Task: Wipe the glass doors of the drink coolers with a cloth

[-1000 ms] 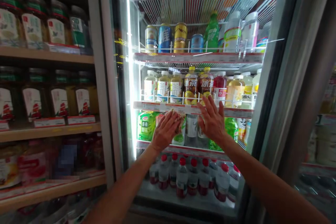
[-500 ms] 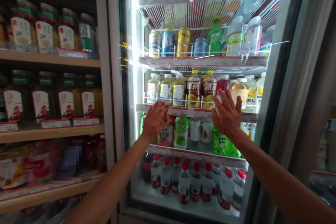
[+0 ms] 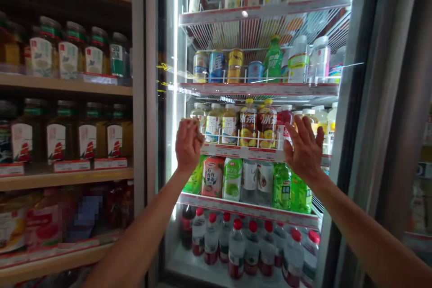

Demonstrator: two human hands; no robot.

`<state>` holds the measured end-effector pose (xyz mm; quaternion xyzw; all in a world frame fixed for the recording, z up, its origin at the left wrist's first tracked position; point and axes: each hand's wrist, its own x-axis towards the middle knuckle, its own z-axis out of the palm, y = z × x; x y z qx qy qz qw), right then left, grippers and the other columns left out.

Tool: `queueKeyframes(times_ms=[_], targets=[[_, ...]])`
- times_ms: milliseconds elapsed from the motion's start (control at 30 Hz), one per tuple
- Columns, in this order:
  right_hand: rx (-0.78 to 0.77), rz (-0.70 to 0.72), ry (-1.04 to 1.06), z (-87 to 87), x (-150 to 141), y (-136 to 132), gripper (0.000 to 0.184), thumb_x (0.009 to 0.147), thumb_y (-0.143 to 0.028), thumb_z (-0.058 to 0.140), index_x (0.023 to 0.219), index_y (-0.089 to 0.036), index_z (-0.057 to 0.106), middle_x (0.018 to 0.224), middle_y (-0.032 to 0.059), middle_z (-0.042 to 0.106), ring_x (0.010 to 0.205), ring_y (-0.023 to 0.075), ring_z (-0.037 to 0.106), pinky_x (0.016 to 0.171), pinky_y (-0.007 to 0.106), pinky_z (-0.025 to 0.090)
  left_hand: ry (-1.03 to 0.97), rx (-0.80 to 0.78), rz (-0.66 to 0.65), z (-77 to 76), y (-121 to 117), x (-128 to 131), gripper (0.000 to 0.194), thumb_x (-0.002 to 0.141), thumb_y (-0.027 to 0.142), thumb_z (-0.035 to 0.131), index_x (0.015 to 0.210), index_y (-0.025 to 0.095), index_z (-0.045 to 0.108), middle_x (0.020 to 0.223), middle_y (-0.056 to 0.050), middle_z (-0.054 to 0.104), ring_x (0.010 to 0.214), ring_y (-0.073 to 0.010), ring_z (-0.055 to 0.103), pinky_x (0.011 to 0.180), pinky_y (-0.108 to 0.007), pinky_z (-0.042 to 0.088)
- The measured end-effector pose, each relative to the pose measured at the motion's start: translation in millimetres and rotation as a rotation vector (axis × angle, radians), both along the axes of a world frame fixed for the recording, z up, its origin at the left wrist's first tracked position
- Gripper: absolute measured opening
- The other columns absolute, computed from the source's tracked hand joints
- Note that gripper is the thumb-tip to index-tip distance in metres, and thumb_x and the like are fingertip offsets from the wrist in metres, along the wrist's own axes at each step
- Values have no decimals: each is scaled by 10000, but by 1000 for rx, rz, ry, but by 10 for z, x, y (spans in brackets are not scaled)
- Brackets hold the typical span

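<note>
My left hand (image 3: 188,144) is raised in front of the lit drinks fridge (image 3: 344,112), its fingers curled round a small beige wad that I cannot make out. It is level with the shelf rail of the tea bottles (image 3: 248,122), near the fridge's left side. My right hand (image 3: 305,148) is open, with its fingers spread and the palm towards the glass, in front of the same shelf's right end. Below the hands stand green and pink juice bottles (image 3: 232,178).
Red-capped water bottles (image 3: 236,245) fill the lowest fridge shelf, and cans (image 3: 216,65) stand on a higher one. Wooden shelves (image 3: 67,175) with labelled jars run along the left. The fridge's grey frame (image 3: 381,99) rises on the right.
Both hands have risen and moved apart, the left one leftwards and the right one rightwards. The view has tilted up and shows a higher shelf.
</note>
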<state>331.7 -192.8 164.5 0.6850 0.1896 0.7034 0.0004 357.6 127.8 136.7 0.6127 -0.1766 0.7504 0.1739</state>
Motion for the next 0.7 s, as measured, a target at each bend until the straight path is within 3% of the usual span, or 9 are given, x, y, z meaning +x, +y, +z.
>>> queueKeyframes(times_ms=[67,133,267,333,367,467,533,600,700], targets=[[12,-2,8,-3,5,0,578,838,-251,450,1381,-277,253,1450,60,299,1340,250,254,1075,505,167,-50,-198,0,100,54,45,429,849,116,363,1268,182,427,1416,-81,334,1308,-227,305,1084,-465,309],[19,-4,8,-5,12,1,581,837,-255,453,1382,-277,251,1453,58,292,1341,252,251,1075,501,167,-57,-162,-3,131,-48,40,448,848,107,355,1285,187,407,1418,-82,331,1320,-233,281,1080,-481,307],[7,-3,-1,-8,15,-6,577,834,-254,457,1377,-277,263,1450,58,298,1337,252,261,1073,500,170,7,387,-26,60,-391,-63,467,835,134,413,1295,213,395,1386,-69,392,1335,-220,250,1067,-459,339],[4,-4,-5,-7,10,-12,574,833,-251,460,1374,-276,271,1446,57,306,1336,249,264,1075,495,170,16,514,-15,76,-382,-78,458,835,151,426,1290,201,400,1378,-75,402,1333,-221,252,1060,-458,351],[0,-6,-7,-6,8,-14,573,832,-248,462,1373,-275,275,1444,58,310,1336,248,265,1077,492,170,5,455,-3,110,-320,-66,451,839,150,418,1287,203,402,1386,-72,391,1333,-218,255,1062,-456,350],[1,-13,-10,-8,5,-8,577,828,-246,470,1371,-271,279,1439,59,320,1335,249,268,1079,487,174,-53,11,13,268,-75,15,441,856,125,362,1285,224,405,1427,-39,324,1334,-200,255,1101,-436,302],[5,-14,-3,-15,8,1,586,827,-243,470,1376,-271,267,1444,58,311,1336,251,264,1079,490,175,-82,-167,-1,339,-27,53,442,859,111,339,1282,219,410,1437,-28,303,1331,-195,261,1121,-416,273],[6,-11,1,-25,13,4,597,827,-243,467,1383,-273,251,1451,55,297,1338,255,257,1080,493,171,-73,-104,-7,341,-111,47,447,854,106,345,1283,209,411,1428,-34,321,1327,-200,270,1116,-415,283],[-9,-12,-6,-14,14,-20,601,829,-249,464,1386,-276,240,1454,56,290,1338,255,258,1079,492,174,2,267,-3,291,-263,2,454,833,122,398,1278,212,417,1394,-45,380,1326,-216,273,1080,-447,335]])
